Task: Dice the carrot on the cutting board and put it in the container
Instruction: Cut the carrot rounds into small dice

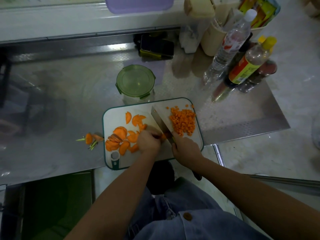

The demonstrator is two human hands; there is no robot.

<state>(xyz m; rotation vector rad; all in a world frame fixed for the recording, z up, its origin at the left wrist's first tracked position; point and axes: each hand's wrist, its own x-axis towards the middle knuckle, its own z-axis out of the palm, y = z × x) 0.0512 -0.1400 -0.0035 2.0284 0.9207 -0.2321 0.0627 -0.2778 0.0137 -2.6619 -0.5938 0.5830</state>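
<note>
Carrot slices (119, 131) lay in half-moons at left, fine orange dice (183, 122) at right; left hand (149, 141) pinched a carrot piece (163, 135), right hand (187, 148) gripped the knife (162, 118).

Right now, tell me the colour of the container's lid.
The lid is translucent green; head view shows it.

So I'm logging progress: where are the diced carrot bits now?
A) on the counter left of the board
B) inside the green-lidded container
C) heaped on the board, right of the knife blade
C: the diced carrot lies heaped on the cutting board right of the knife.
</note>
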